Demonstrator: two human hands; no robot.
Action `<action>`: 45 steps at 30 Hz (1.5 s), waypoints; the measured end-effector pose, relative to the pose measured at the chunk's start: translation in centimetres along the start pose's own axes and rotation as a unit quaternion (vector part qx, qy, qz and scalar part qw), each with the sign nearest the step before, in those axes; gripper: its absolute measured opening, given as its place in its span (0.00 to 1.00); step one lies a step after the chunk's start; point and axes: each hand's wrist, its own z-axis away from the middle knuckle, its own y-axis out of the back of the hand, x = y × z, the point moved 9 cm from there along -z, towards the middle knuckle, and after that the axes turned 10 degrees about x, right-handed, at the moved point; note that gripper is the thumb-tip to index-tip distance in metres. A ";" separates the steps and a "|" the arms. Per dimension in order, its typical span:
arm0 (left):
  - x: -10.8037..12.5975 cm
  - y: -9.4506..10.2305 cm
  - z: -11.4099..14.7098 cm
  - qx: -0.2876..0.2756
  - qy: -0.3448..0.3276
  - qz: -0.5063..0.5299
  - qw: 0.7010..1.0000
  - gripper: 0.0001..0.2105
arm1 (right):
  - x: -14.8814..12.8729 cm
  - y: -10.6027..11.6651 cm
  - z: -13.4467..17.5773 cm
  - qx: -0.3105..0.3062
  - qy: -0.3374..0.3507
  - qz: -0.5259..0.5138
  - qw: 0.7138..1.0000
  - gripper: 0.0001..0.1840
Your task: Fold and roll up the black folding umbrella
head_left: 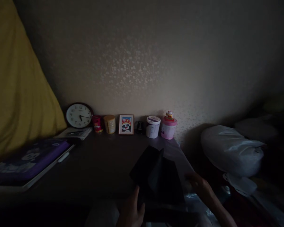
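Observation:
A black folding thing (169, 181) stands partly spread on the dark table, with a raised flap in its middle; the dim light hides its exact kind. At its lower left corner my left hand (132, 209) grips the edge between thumb and finger. My right hand (201, 186) is just off its right side, fingers loosely bent toward it and apart from it, with nothing visible in them. The right fingertips are dark and hard to make out.
Along the wall stand a clock (78, 116), a red can (97, 124), a yellow-lidded jar (109, 124), a framed panda picture (126, 125), a white tub (153, 127) and a pink tub (168, 130) topped by a figurine (169, 115). A purple case (35, 159) lies left; a white bag (232, 149) sits right.

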 end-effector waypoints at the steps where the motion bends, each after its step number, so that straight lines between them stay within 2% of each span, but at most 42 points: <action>1: 0.2 -0.1 0.1 0.000 -0.015 -0.011 1.000 0.31 | -1.7 0.3 -0.7 0.013 0.025 -0.009 1.000 0.15; 4: 0.6 -0.8 0.3 -0.019 -0.064 -0.049 0.997 0.31 | -8.1 1.0 -2.6 0.060 0.121 -0.024 0.990 0.14; 6: 0.8 -1.4 0.6 -0.044 -0.086 -0.077 0.992 0.32 | -11.6 0.8 -3.5 0.070 0.167 -0.027 0.983 0.14; 9: 1.1 -1.9 1.1 -0.061 -0.100 -0.138 0.983 0.33 | -15.1 -1.1 -4.1 0.031 0.227 -0.014 0.973 0.14; 13: 1.9 -2.0 2.0 -0.057 -0.091 -0.193 0.975 0.35 | -17.5 -4.3 -4.0 -0.056 0.288 0.022 0.956 0.20; 17: 2.6 -2.1 2.7 -0.051 -0.082 -0.207 0.974 0.32 | -18.7 -6.6 -3.6 -0.135 0.303 0.065 0.941 0.24; 22: 3.4 -1.6 2.6 -0.032 -0.104 -0.208 0.972 0.19 | -19.4 -8.0 -3.5 -0.181 0.329 0.085 0.923 0.22; 25: 3.6 -1.0 2.6 -0.019 -0.115 -0.206 0.972 0.15 | -19.4 -8.2 -3.8 -0.177 0.327 0.060 0.927 0.18; 28: 3.6 -0.7 2.7 -0.011 -0.122 -0.205 0.971 0.15 | -19.8 -7.8 -4.6 -0.146 0.307 0.025 0.940 0.16; 31: 3.5 -0.8 2.8 -0.009 -0.124 -0.209 0.970 0.15 | -20.6 -8.1 -5.2 -0.127 0.299 0.033 0.945 0.15; 36: 3.3 -1.3 3.1 -0.011 -0.112 -0.220 0.969 0.15 | -21.2 -10.8 -5.2 -0.144 0.315 0.110 0.932 0.13; 41: 2.9 -1.4 3.5 -0.021 -0.076 -0.232 0.970 0.15 | -19.8 -14.0 -4.4 -0.172 0.305 0.173 0.920 0.12; 45: 2.7 -1.5 3.6 -0.037 -0.043 -0.236 0.970 0.18 | -18.9 -15.1 -4.1 -0.186 0.284 0.177 0.924 0.13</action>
